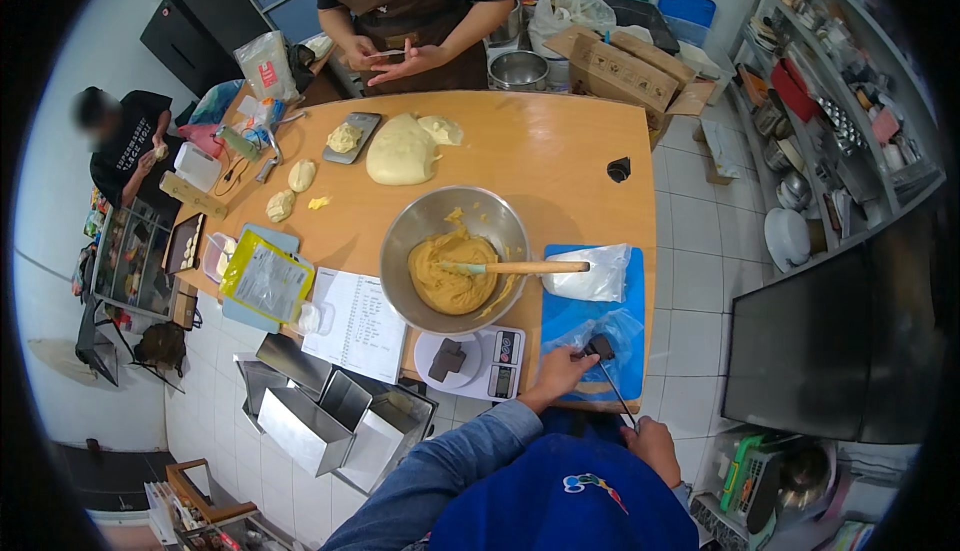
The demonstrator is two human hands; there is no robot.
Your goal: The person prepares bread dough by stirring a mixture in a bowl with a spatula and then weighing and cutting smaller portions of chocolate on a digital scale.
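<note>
My left hand (pixel 560 373) grips a dark brown block (pixel 600 348), apparently chocolate, over crumpled clear plastic on a blue board (pixel 634 293). My right hand (pixel 652 445) holds a long knife (pixel 622 398) by its handle, its blade reaching up to that block. A white bag (pixel 586 287) lies higher on the board. Left of it, a digital scale (pixel 505 366) bears more dark chunks (pixel 445 359). A steel bowl (pixel 397 251) of tan batter (pixel 440 281) stands behind the scale, a wooden-handled spatula (pixel 530 267) lying across it.
Pale dough (pixel 398 149) and smaller portions sit on the table (pixel 560 141), with a notebook (pixel 353 321) and yellow pouch (pixel 266 276). Metal pans (pixel 305 421) stand below its near edge. Two co-workers (pixel 410 1) (pixel 135 141) stand behind and left. Shelves (pixel 840 131) and cardboard boxes (pixel 625 81) are rightward.
</note>
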